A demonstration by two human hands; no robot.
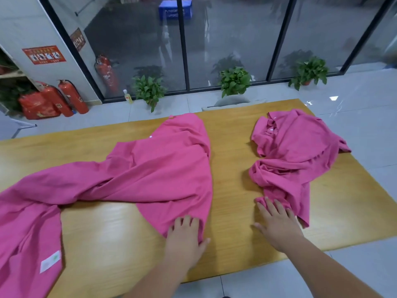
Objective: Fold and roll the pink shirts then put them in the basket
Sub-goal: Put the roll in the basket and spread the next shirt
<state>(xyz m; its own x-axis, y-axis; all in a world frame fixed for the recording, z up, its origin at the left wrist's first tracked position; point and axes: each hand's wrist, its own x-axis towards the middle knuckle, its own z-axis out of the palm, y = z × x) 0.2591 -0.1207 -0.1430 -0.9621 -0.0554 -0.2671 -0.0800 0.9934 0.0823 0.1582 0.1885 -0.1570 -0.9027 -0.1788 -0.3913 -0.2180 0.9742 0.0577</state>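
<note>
Grips flat, released: left hand (184, 235), right hand (277, 223) on shirts (161, 168); wooden table (232, 168), glass wall (139, 39).

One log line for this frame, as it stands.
stage: nothing folded | left hand: flat on spread shirt hem | right hand: fingertips on crumpled shirt | basket: not in view

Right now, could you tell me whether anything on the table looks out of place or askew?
Yes. The left shirt lies twisted, and its end seems to hang over the near-left edge of the table. The right shirt is bunched in a crumpled heap.
</note>
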